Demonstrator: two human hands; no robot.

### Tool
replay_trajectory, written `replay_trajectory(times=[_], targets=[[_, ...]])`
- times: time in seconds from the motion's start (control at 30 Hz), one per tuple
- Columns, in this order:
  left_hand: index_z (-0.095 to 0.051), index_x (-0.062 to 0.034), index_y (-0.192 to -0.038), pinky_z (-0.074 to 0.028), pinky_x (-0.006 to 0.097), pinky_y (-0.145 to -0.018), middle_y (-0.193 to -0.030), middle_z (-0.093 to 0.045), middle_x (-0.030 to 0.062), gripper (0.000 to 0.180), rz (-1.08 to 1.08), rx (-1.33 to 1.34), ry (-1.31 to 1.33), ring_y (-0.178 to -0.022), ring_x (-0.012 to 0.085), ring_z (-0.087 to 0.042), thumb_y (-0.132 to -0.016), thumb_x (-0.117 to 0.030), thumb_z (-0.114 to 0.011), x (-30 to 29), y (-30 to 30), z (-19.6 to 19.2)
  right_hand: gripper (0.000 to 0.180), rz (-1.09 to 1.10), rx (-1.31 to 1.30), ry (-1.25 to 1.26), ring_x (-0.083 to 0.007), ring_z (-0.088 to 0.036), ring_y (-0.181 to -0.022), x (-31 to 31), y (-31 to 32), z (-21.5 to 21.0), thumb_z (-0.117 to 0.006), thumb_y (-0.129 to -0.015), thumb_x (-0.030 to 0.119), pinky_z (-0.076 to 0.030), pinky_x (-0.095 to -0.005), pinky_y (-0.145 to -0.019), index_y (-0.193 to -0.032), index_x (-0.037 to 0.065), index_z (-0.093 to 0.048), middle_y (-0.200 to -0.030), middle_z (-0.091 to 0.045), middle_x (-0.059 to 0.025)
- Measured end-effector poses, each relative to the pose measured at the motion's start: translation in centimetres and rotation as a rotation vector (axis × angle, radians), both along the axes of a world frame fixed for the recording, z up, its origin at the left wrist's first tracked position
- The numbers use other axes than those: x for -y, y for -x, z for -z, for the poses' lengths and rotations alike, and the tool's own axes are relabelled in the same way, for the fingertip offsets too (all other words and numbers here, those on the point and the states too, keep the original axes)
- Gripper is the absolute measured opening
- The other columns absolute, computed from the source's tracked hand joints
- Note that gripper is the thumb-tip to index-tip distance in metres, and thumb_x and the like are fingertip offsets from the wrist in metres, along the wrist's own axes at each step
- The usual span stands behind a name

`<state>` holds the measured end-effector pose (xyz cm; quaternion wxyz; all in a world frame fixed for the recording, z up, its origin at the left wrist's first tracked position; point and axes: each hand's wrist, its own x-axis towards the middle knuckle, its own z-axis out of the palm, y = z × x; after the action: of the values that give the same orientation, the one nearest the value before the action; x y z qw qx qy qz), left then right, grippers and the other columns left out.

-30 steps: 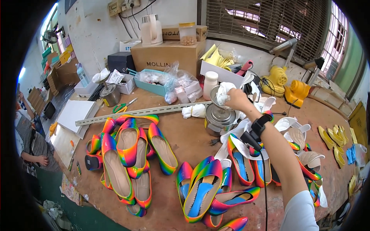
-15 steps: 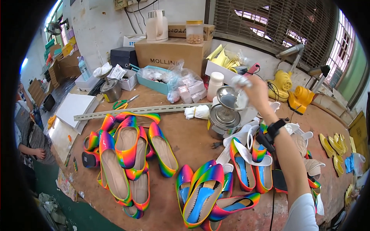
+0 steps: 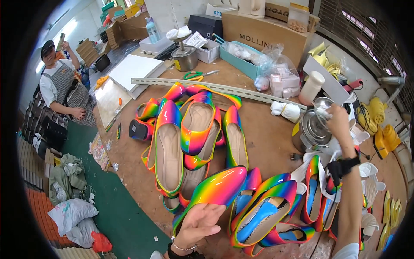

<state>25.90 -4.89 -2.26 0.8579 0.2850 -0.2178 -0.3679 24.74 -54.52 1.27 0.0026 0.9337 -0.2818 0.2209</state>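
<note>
The left hand [image 3: 197,222] is raised at the near edge of the tabletop [image 3: 267,140], its forearm brought in from below, the palm turned up and the thumb pointed to the right. A rainbow shoe [image 3: 221,184] is held on it, toe aimed to the far right and shiny upper facing up. The fingers are hidden by the shoe, so how tightly they are bent cannot be told; the thumb is kept clear of it. The shoe lies just beyond the palm, between a heap of rainbow shoes [image 3: 167,149] on the left and a cluster with blue insoles [image 3: 260,221] on the right.

The right arm is stretched far along the right side, with a black band [image 3: 343,167] worn at the wrist. The right hand [image 3: 338,121] is bent down over the metal can [image 3: 309,131], and its grip is drawn nearly together on a white cloth [image 3: 322,113] (mostly covered and somewhat blurred) at the shallow dish [image 3: 324,102] on top.

Just left of the can, a rolled white rag [image 3: 285,111] is laid beside a slotted metal strip [image 3: 215,89]. A white bottle [image 3: 312,87] is stood behind it, and green-handled scissors [image 3: 194,76] are left beyond the strip.
</note>
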Motion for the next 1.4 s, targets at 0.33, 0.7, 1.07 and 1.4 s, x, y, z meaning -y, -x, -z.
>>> replay_trajectory(times=[0.33, 0.7, 1.07, 1.4], targets=[[-0.047, -0.0076, -0.131, -0.027, 0.036, -0.104, -0.142, -0.045, 0.0133, 0.073, 0.018, -0.076, -0.01, -0.122, 0.0271, -0.042, -0.063, 0.012, -0.062, 3.6, 0.3, -2.5, 0.036, -0.368, 0.507, -0.145, -0.0225, -0.066, -0.089, -8.2, 3.3, -7.1, -0.051, -0.075, -0.011, -0.051, -0.033, -0.082, -0.105, 0.0, -0.067, -0.094, -0.069, -0.0128], [-0.035, -0.0013, -0.148, -0.036, 0.037, -0.111, -0.14, -0.051, 0.0099, 0.072, 0.105, -0.01, -0.23, -0.132, 0.0203, -0.047, -0.083, 0.009, -0.063, 2.5, 3.4, -3.7, 0.036, -0.825, 0.455, -0.203, -0.0281, -0.064, -0.086, -28.8, 5.5, -5.3, -0.066, -0.068, 0.003, -0.054, -0.0374, -0.069, -0.104, 0.004, -0.07, -0.104, -0.066, -0.0109], [-0.03, -0.0041, -0.151, -0.029, 0.043, -0.115, -0.146, -0.043, 0.013, 0.087, 0.175, -0.239, -0.177, -0.138, 0.0283, -0.04, -0.073, 0.018, -0.059, 1.1, 4.9, -3.0, 0.039, -0.937, 0.556, -0.123, -0.027, -0.066, -0.083, -31.2, 6.6, -3.7, -0.069, -0.064, 0.006, -0.055, -0.0358, -0.067, -0.102, 0.0, -0.07, -0.101, -0.069, -0.0116], [-0.036, -0.0019, -0.143, -0.031, 0.042, -0.111, -0.145, -0.045, 0.0155, 0.088, 0.022, -0.208, 0.057, -0.138, 0.0324, -0.037, -0.059, 0.014, -0.056, 3.0, 4.9, -5.4, 0.035, -0.805, 0.576, -0.136, -0.0277, -0.064, -0.08, -30.4, 6.5, -3.9, -0.07, -0.064, 0.001, -0.052, -0.0365, -0.063, -0.1, 0.002, -0.07, -0.096, -0.068, -0.0106]])
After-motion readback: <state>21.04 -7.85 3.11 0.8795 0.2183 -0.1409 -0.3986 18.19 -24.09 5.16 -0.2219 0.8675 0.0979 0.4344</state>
